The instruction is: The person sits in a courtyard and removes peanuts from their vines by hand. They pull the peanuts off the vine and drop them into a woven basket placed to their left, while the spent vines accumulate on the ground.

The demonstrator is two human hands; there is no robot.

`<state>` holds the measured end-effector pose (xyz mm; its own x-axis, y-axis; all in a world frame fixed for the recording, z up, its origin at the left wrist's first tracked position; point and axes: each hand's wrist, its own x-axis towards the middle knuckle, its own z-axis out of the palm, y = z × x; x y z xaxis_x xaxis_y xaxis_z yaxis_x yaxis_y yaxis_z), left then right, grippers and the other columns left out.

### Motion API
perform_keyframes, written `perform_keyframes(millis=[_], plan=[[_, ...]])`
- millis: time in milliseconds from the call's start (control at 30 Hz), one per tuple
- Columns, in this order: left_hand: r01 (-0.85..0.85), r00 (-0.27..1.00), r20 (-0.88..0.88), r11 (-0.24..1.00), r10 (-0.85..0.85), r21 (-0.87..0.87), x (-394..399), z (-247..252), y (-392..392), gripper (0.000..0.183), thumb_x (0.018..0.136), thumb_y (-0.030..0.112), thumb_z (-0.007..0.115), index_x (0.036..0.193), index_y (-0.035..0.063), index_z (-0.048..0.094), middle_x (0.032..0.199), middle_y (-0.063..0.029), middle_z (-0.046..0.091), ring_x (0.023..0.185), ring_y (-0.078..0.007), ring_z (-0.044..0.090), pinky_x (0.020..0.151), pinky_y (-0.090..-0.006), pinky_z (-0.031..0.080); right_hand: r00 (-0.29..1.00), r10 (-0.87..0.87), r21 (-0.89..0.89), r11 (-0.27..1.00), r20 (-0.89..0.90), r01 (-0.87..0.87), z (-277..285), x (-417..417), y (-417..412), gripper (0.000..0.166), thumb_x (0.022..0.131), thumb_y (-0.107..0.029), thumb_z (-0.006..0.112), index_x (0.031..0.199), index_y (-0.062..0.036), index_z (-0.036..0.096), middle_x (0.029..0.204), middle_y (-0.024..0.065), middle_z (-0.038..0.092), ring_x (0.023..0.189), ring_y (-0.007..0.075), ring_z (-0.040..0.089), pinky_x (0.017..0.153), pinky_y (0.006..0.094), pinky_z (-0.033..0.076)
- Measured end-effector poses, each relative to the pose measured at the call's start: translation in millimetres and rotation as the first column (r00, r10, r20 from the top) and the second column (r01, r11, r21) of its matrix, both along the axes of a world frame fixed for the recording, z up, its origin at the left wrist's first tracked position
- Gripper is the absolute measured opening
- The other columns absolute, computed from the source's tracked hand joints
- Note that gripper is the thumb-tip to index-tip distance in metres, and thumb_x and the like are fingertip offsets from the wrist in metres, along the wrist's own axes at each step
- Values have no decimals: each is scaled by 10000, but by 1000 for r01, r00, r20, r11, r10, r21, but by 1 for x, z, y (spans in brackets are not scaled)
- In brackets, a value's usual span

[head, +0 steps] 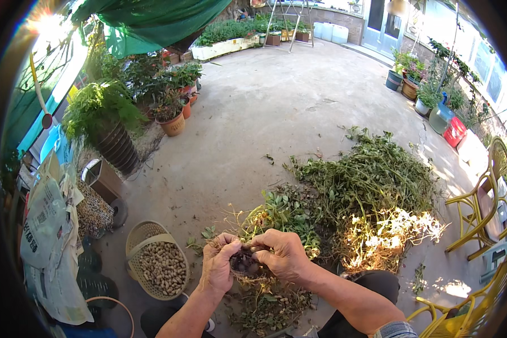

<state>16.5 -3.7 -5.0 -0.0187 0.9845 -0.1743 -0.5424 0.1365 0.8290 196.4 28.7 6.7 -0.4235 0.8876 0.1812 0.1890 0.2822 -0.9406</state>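
Observation:
My left hand [218, 264] is closed around the roots of a peanut plant [253, 276], just above the ground. My right hand [282, 254] pinches at the same roots, its thumb and forefinger close to my left fingertips. What sits exactly between those fingertips is too small to tell. Leafy stems of peanut plants [285, 215] spread out beyond my hands. To the left stands a cream plastic basket [136, 233] with a band-like handle, holding many peanuts in the shell [162, 268]. Leaf scraps and a few pods [274, 310] lie below my hands.
A large heap of pulled peanut plants [363, 177] lies ahead on the right. Yellow cane chairs [475, 211] stand at the right edge. Plastic sacks [46, 245], a metal box [105, 181] and potted plants [171, 122] line the left. A stepladder [298, 25] stands far off.

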Motion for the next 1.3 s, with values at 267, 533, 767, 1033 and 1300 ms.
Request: perform_keyframes(millis=[267, 533, 767, 1033, 1300], plan=[[12, 1000, -25, 1000, -12, 7, 4, -6, 5, 57, 916, 66, 573, 859, 54, 572, 823, 2, 610, 743, -90, 591, 693, -268, 528, 964, -178, 261, 958, 200, 123, 3, -6, 1, 119, 767, -87, 675, 867, -29, 645, 789, 167, 635, 725, 358, 635, 642, 442, 493], [-114, 991, -76, 992, 110, -51, 10, -5, 7, 89, 896, 99, 571, 825, 51, 545, 777, 5, 571, 725, -84, 560, 697, -255, 498, 925, -345, 462, 854, 156, 241, -21, -16, 13, 124, 757, -63, 660, 719, -31, 546, 695, 149, 596, 627, 342, 603, 543, 438, 465], [-128, 992, 15, 991, 129, -46, -11, 11, 1, 95, 868, 91, 550, 789, 69, 502, 785, 12, 520, 715, -99, 531, 671, -293, 504, 901, -433, -76, 899, -8, 431, 3, 48, 59, 42, 768, -22, 641, 739, 1, 621, 621, 35, 599, 543, 131, 552, 502, 296, 440], [8, 999, -38, 1000, -9, -9, -11, 12, -4, 92, 809, 117, 537, 744, 64, 500, 713, 23, 484, 672, -71, 434, 630, -238, 398, 756, -515, -666, 732, -405, 142, 14, 46, 54, 45, 860, -42, 594, 898, -36, 616, 741, 19, 602, 602, 89, 591, 494, 227, 446], [63, 988, -144, 997, -55, 52, -12, -2, 0, 75, 827, 111, 539, 777, 60, 515, 780, -13, 554, 732, -105, 531, 680, -269, 474, 998, -13, -463, 886, -56, -15, 5, 10, 18, 127, 858, -111, 715, 873, 15, 726, 691, -22, 619, 656, 58, 497, 600, 258, 428]])
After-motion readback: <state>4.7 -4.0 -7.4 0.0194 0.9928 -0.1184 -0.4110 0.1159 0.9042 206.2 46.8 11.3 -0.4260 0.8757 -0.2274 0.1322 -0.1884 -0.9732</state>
